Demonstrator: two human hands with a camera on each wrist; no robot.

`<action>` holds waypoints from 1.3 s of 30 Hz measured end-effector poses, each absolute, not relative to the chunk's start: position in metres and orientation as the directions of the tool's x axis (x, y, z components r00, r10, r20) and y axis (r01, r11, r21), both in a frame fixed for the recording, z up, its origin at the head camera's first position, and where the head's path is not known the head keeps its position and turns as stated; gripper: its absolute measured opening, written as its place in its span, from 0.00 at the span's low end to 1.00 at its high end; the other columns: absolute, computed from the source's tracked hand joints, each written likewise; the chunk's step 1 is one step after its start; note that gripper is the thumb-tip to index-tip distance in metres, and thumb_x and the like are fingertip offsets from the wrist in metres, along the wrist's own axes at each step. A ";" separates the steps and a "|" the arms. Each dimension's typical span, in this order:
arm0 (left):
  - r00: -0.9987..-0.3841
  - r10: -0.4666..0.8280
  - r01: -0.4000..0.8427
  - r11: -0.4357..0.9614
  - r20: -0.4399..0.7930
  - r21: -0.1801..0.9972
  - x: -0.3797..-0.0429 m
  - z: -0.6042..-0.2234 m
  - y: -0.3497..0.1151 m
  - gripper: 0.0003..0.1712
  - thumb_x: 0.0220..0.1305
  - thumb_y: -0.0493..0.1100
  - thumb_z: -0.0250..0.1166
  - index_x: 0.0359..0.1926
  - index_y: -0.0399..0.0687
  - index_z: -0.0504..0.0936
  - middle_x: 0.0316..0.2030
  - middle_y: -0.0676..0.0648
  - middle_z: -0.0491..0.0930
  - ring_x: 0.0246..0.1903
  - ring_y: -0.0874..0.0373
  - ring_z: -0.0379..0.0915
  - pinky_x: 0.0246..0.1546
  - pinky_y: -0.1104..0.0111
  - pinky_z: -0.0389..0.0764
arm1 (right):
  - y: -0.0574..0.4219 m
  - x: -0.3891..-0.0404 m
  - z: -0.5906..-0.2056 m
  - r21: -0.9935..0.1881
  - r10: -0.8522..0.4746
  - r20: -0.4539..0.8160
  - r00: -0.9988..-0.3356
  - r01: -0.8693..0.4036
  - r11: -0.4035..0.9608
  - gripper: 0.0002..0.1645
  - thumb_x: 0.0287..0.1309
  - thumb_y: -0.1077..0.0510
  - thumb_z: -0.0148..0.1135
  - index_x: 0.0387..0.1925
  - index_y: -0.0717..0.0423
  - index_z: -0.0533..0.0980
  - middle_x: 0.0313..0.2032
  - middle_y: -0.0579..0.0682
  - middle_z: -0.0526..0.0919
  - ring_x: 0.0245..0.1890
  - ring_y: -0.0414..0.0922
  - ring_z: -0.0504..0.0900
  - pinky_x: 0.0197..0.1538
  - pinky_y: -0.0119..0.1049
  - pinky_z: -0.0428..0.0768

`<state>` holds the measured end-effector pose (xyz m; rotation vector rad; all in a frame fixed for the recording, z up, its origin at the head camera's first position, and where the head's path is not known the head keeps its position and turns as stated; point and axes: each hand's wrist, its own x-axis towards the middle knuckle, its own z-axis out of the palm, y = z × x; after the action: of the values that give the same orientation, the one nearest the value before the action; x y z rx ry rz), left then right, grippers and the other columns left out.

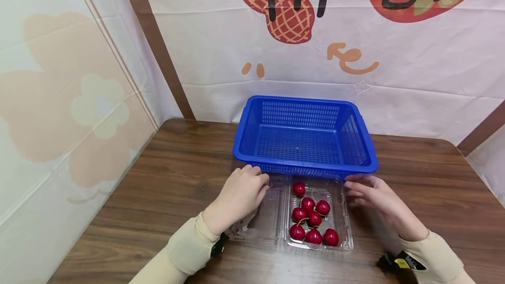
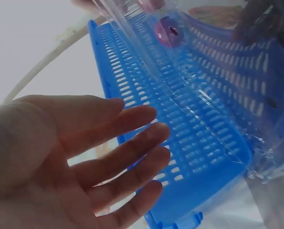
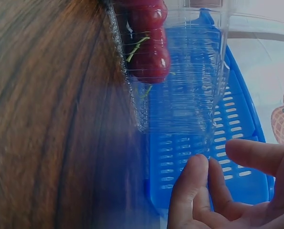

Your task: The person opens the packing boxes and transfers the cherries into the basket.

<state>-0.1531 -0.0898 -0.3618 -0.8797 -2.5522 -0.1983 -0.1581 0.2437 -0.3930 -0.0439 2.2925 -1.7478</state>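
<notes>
A transparent plastic box (image 1: pixel 347 231) lies opened out on the table, with several dark red cherries (image 1: pixel 314 236) in its right half. Some cherries have green stems. The lid half (image 1: pixel 268 220) lies flat to the left. My left hand (image 1: pixel 244 192) hovers over the lid's left side, and the left wrist view shows its fingers loosely bent with nothing between them. By the box's far right corner is my right hand (image 1: pixel 375 196). Its thumb (image 3: pixel 256 155) and fingers stand apart in the right wrist view, fingertips close to the box wall.
Directly behind the box stands a blue slotted plastic basket (image 1: pixel 304 163). The brown wooden table (image 1: pixel 158 196) extends to both sides. A white printed cloth (image 1: pixel 213 56) hangs behind the table, and another cloth with a flower print (image 1: pixel 51 100) hangs at the left.
</notes>
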 end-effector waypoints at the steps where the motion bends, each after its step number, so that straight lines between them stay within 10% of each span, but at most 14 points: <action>1: -0.699 0.558 0.622 0.783 0.448 -0.005 -0.154 -0.361 -0.088 0.05 0.53 0.43 0.62 0.24 0.50 0.81 0.22 0.51 0.75 0.26 0.53 0.69 0.22 0.62 0.69 | 0.244 -0.158 -0.393 -0.946 -0.172 -0.185 -0.968 0.128 0.297 0.32 0.61 0.53 0.54 0.56 0.75 0.61 0.39 0.45 0.79 0.38 0.37 0.79 0.40 0.33 0.80; 25: -0.626 0.739 0.753 0.656 0.248 -0.055 -0.148 -0.364 -0.058 0.16 0.59 0.50 0.58 0.45 0.52 0.84 0.49 0.50 0.80 0.46 0.56 0.72 0.40 0.64 0.76 | 0.234 -0.146 -0.384 -0.891 -0.175 -0.031 -0.984 -0.052 0.450 0.24 0.63 0.53 0.52 0.49 0.72 0.72 0.42 0.62 0.81 0.36 0.38 0.80 0.37 0.36 0.82; 39: -0.636 0.729 0.743 0.667 0.254 -0.057 -0.148 -0.364 -0.059 0.15 0.59 0.50 0.58 0.44 0.53 0.83 0.48 0.51 0.80 0.45 0.56 0.72 0.40 0.64 0.75 | 0.206 -0.133 -0.364 -0.654 -0.225 0.184 -0.957 -0.290 0.699 0.10 0.53 0.51 0.63 0.37 0.51 0.80 0.31 0.45 0.85 0.31 0.36 0.81 0.35 0.35 0.81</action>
<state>-0.1476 -0.0585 -0.3644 -1.1835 -2.6284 -0.0774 -0.1332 0.2057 -0.3637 -0.4527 2.9771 -1.1711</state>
